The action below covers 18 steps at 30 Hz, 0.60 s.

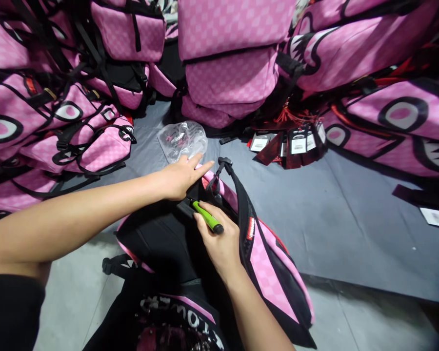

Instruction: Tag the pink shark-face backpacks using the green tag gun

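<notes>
A pink and black backpack [274, 273] lies across the front edge of the grey-covered table, its black side facing up. My right hand [221, 239] grips a slim green tool with black ends [208, 217]; its dark tip points at the black fabric. I cannot make out the tool's exact kind. Resting at the backpack's far edge, my left hand [181, 178] has its fingers apart and its palm down, close to the tool's tip. A black strap with a buckle [225, 163] runs beside my right hand. Beyond my left fingers is a clear plastic bag [183, 139].
Pink checkered backpacks are piled at the left [106, 146], the back [234, 73] and the right [406, 112]. Several dark red tags with white labels [298, 144] lie on the grey table cover [336, 219]. Another tag [437, 217] lies at the right.
</notes>
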Motion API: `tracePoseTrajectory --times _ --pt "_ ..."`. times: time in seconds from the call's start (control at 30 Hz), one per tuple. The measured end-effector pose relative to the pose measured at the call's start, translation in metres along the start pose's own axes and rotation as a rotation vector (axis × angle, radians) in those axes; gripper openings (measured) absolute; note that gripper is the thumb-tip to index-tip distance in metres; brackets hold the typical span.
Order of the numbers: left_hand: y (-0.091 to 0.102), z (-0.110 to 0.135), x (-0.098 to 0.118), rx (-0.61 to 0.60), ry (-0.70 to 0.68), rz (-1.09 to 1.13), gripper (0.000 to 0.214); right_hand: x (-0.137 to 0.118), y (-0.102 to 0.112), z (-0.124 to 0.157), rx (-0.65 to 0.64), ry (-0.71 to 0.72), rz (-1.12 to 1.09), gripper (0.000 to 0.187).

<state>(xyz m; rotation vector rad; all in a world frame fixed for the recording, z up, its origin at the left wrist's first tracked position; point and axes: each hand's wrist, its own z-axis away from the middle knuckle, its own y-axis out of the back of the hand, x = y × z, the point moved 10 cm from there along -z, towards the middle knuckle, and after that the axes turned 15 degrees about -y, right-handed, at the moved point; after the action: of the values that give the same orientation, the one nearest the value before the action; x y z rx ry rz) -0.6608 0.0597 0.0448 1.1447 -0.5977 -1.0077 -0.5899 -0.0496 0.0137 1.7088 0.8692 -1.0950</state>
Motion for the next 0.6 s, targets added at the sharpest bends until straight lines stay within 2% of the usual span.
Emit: tracePoseTrajectory --times 0.17,0.3,0.6 --pt "0.0009 0.0039 -0.0018 0.09 -0.001 0.036 0.101 -0.0033 -0.0079 -0.0056 -0.028 -0.03 0.036 0.018" --pt "0.0008 0.0039 -0.0018 0.122 0.01 0.04 0.097 -0.0049 -0.0067 -0.005 0.038 -0.019 0.075 0.017" --pt "-0.0007 0.0032 -0.0016 0.136 0.008 0.066 0.093 0.0002 -0.0067 -0.0046 0.074 -0.085 0.053 0.019"
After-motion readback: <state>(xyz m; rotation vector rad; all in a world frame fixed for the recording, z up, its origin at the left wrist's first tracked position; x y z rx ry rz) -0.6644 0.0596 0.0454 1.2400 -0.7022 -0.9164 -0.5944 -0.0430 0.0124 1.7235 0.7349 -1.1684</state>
